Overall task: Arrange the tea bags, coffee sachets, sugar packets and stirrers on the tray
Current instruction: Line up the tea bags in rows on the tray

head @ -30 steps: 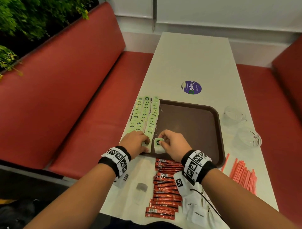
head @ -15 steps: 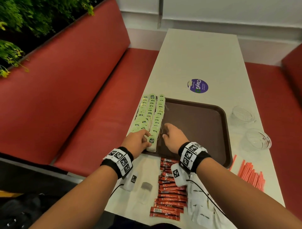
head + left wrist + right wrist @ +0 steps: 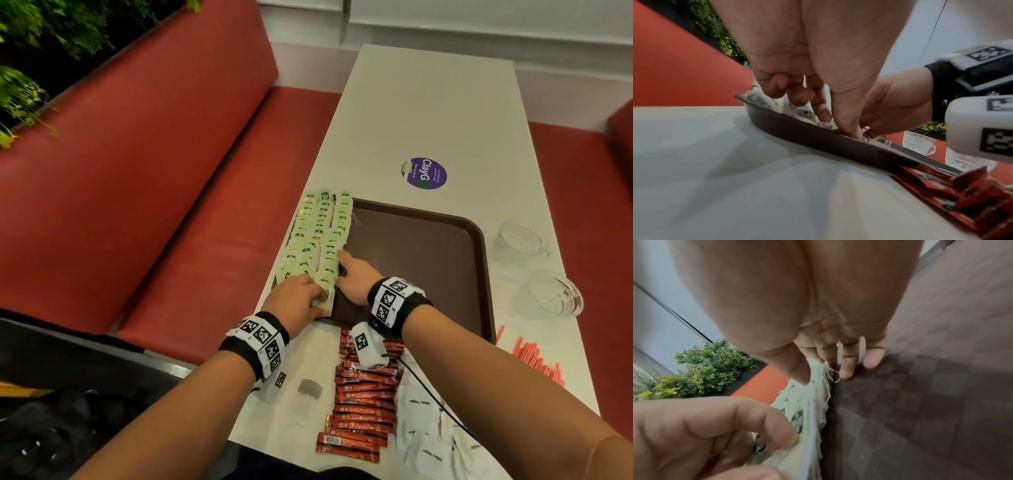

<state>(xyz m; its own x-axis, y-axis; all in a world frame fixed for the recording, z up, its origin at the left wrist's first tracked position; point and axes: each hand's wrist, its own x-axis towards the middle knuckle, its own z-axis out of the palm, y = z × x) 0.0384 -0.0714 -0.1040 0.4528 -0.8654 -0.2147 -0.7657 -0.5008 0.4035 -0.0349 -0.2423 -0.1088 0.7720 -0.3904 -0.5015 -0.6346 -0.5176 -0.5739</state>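
The long white desk [image 3: 428,113] runs away from the person between red benches [image 3: 144,178], its long axis pointing toward the far wall. On it sits the brown tray [image 3: 428,260], a rounded rectangle with its long sides lying across the desk. Its left end holds the green tea bags [image 3: 320,236], packed in three overlapping rows that run away from the person along the tray's left edge; the outer rows overhang the rim. The rest of the tray floor is bare.

On the desk in front of the tray lie the red coffee sachets [image 3: 363,404], stacked in a column, each sachet lying crosswise. To their right the white sugar packets [image 3: 424,431] lie in a loose pile. The orange stirrers [image 3: 537,363] lie right of the tray's near corner, pointing roughly away from the person. Two glass cups [image 3: 522,236] stand on the desk beyond the tray's right rim, both with nothing visible inside.

The left hand [image 3: 296,299] is at the near end of the rows, its fingers [image 3: 774,421] curled and pinching the nearest tea bags. The right hand [image 3: 356,277] lies flat on the tray floor, its fingers [image 3: 873,356] straight and close together against the right edge of the inner row.
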